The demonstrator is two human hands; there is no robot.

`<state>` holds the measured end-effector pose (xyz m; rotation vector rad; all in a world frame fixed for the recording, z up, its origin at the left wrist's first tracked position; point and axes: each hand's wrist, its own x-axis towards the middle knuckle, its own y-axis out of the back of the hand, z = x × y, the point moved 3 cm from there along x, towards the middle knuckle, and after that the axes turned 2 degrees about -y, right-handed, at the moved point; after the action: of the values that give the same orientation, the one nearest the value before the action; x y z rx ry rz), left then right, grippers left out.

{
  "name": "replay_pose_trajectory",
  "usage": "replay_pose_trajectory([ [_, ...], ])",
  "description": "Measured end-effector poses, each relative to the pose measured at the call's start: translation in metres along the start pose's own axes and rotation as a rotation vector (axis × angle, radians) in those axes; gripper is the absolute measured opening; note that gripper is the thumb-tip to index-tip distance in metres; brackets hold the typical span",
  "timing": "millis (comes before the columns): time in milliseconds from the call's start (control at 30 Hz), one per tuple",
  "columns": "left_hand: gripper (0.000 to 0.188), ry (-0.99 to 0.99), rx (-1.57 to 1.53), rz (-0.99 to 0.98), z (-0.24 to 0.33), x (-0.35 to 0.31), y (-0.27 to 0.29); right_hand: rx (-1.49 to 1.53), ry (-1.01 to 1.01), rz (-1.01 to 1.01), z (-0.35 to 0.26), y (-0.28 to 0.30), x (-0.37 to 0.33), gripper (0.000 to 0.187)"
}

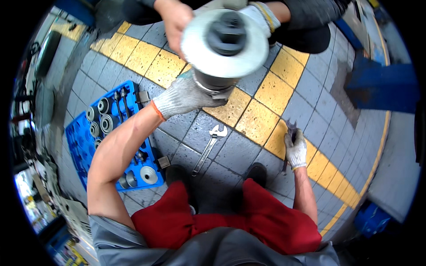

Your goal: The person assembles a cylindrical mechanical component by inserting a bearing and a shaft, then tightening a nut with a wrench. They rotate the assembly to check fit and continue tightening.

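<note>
My left hand (188, 94), in a grey knit glove with an orange cuff, is closed around the lower part of a metal assembly with a broad pale disc (254, 55) and a dark hex nut (227, 33) on top. A co-worker's bare hand (174, 22) and gloved hand (262, 17) are at its far side. The disc is slightly blurred. Lower at the right, my right hand (296, 152), also gloved, grips a dark open-end wrench (291, 125) whose jaw points away from me. Between my feet and the assembly, an adjustable wrench (206, 151) lies on the tiles.
To the left, an open blue tool case (152, 153) holds several round metal cups (148, 175) and threaded rods (124, 103). The co-worker crouches opposite. A blue steel beam (381, 86) juts in from the right. Yellow bands (255, 119) cross the grey tiled floor.
</note>
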<state>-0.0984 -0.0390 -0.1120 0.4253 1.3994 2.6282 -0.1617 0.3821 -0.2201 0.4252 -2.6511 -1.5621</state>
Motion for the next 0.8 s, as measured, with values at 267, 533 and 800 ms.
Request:
replay_pose_trajectory([
  [267, 0.082, 0.423, -0.381, 0.079, -0.006, -0.01, 0.006, 0.507, -0.092, -0.035, -0.117, 0.079, -0.007, 0.019],
  [533, 0.078, 0.46, -0.39, 0.118, 0.016, -0.017, 0.038, 1.109, 0.227, -0.235, -0.192, 0.13, -0.032, 0.021],
  [800, 0.084, 0.486, -0.295, 0.05, 0.013, -0.018, 0.045, 1.559, 0.509, -0.414, -0.234, 0.167, -0.075, 0.022],
])
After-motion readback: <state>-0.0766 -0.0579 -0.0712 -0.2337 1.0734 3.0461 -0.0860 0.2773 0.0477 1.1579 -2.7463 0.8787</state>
